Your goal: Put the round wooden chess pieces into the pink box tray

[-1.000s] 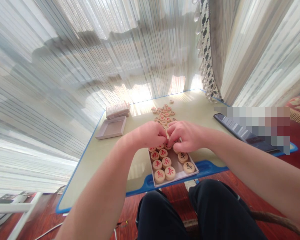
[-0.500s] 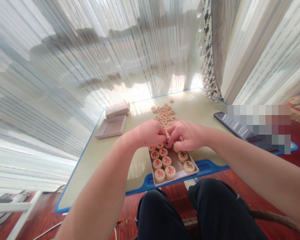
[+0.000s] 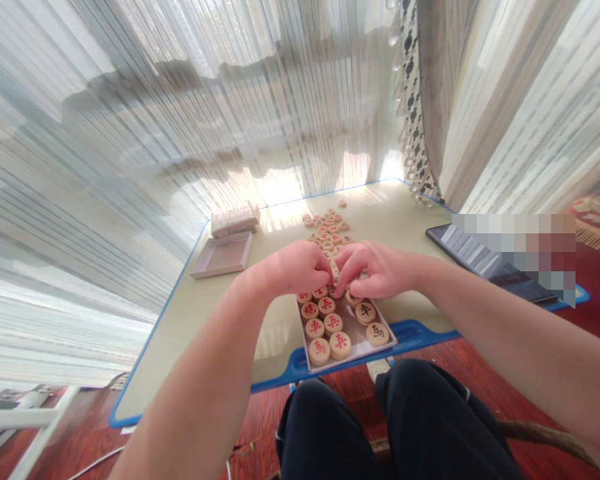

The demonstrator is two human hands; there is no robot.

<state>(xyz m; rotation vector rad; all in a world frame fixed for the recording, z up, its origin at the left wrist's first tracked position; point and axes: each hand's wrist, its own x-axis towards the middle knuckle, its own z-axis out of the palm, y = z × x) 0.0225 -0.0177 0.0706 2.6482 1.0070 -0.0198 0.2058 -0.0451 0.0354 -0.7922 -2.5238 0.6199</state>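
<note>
My left hand (image 3: 307, 267) is bent over the far left part of a shallow box tray (image 3: 356, 348), its fingers curled closed and their tips partly hidden. Close against it, my right hand (image 3: 370, 270) has its fingers drawn together on a Chinese chess piece (image 3: 333, 291) with a black character, inside the tray. Red-character pieces (image 3: 333, 324) fill two columns along the tray's left side. Black-character pieces (image 3: 365, 313) line the right side. Beyond my hands lies a loose cluster of pieces (image 3: 323, 236), partly covered by my fingers.
An open box lid (image 3: 225, 257) lies at the left, with another box (image 3: 235, 219) behind it. A dark tablet-like device (image 3: 485, 263) rests at the right. The table (image 3: 180, 333) has a blue rim; curtains (image 3: 260, 100) hang beyond it. One piece (image 3: 343, 203) lies apart at the back.
My right fingers have shifted slightly at the black-character piece. The left hand stays nearly in place. The pieces in the tray look unchanged.
</note>
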